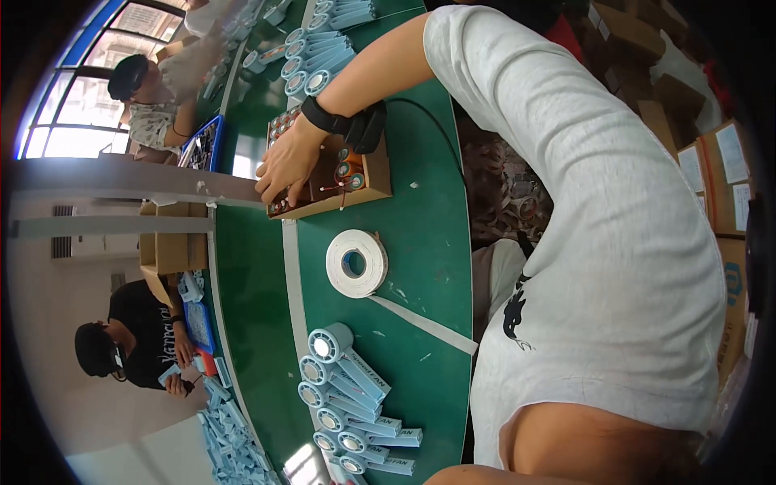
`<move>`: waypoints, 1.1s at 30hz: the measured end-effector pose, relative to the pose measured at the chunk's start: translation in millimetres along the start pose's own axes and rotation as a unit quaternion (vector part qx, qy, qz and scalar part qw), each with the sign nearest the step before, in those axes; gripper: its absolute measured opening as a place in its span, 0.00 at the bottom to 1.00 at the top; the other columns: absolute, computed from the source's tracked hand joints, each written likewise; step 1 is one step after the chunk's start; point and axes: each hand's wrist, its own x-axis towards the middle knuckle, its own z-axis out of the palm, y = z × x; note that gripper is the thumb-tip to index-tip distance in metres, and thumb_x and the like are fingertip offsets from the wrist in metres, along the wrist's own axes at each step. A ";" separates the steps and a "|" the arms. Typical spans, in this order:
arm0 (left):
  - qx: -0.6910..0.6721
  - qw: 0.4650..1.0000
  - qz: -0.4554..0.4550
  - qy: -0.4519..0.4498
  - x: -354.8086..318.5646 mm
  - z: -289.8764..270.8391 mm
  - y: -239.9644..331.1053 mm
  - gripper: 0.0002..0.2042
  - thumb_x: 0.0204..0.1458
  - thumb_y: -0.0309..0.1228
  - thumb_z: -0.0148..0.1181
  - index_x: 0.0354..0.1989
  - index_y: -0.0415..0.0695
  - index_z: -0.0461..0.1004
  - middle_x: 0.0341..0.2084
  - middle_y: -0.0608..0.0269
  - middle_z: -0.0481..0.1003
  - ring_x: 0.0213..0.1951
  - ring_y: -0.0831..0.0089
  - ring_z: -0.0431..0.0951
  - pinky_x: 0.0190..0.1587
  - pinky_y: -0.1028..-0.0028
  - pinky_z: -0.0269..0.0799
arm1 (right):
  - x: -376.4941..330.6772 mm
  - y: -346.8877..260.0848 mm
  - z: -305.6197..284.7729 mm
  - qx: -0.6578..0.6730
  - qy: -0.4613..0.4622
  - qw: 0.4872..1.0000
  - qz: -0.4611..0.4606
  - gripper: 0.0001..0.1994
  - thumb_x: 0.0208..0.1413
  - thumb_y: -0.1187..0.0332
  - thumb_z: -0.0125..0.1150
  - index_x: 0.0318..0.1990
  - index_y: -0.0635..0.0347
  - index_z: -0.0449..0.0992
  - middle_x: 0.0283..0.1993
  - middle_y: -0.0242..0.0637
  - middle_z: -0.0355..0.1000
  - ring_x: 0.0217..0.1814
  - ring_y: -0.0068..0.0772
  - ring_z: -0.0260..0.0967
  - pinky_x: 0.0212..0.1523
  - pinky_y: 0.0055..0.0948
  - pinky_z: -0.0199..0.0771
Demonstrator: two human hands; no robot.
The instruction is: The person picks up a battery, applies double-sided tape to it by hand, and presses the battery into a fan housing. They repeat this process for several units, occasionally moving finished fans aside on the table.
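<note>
A: While you are reaching your hand (284,164) into the cardboard box (373,178) at the desk (420,242) edge, your fingers are curling over the small round parts (349,172) inside.

B: I cannot tell whether they are gripping one. The wires are tangling there; tugging could be dragging neighbours out.

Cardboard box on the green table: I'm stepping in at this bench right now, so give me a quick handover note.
Right hand: fingers down inside the cardboard box, on the small round parts; grip unclear.
Left hand: out of view; only the arm shows at the lower edge.
White tape roll lies beside the box, its strip pulled out across the green table.
Done: light-blue packs laid in rows near, more blue packs beyond the box.
Left: round parts in the box.
</note>
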 end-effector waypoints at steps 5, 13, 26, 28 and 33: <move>-0.097 0.995 0.019 0.007 -6.9 40.6 63.6 0.14 0.44 0.24 0.56 0.41 0.36 0.71 0.23 0.56 0.72 0.27 0.70 0.71 0.32 0.72 0.68 | 24.1 -3.1 5.7 0.029 -0.025 0.999 0.003 0.18 0.57 0.55 0.42 0.36 0.63 0.69 0.41 0.47 0.67 0.41 0.47 0.65 0.41 0.41 0.65; -0.147 0.979 0.053 -0.130 5.1 90.6 91.1 0.16 0.44 0.20 0.54 0.45 0.35 0.68 0.30 0.55 0.74 0.33 0.68 0.73 0.40 0.73 0.67 | 24.3 -3.5 5.5 0.053 -0.084 0.994 0.037 0.18 0.58 0.57 0.41 0.30 0.64 0.69 0.32 0.48 0.70 0.35 0.48 0.67 0.36 0.39 0.66; 0.055 0.889 0.357 -0.282 52.0 164.2 151.3 0.28 0.39 0.18 0.55 0.54 0.39 0.58 0.53 0.54 0.58 0.52 0.51 0.59 0.50 0.62 0.60 | 10.4 -11.1 -37.4 0.097 0.231 0.968 0.033 0.17 0.57 0.62 0.44 0.24 0.67 0.68 0.18 0.47 0.66 0.20 0.45 0.64 0.24 0.32 0.64; 0.175 0.879 0.361 -0.259 63.8 181.9 137.6 0.33 0.35 0.14 0.51 0.56 0.39 0.54 0.55 0.55 0.55 0.52 0.50 0.58 0.49 0.62 0.61 | 17.0 -18.6 -66.7 0.142 0.307 0.940 0.030 0.19 0.57 0.61 0.44 0.22 0.68 0.68 0.16 0.47 0.64 0.17 0.43 0.62 0.22 0.32 0.62; 0.140 0.895 0.340 -0.254 68.0 199.9 135.2 0.35 0.31 0.12 0.47 0.57 0.40 0.54 0.55 0.54 0.56 0.49 0.50 0.60 0.49 0.61 0.61 | 27.4 -57.5 -100.0 0.215 0.332 0.913 0.102 0.22 0.57 0.60 0.44 0.18 0.70 0.67 0.14 0.46 0.63 0.15 0.39 0.59 0.20 0.31 0.60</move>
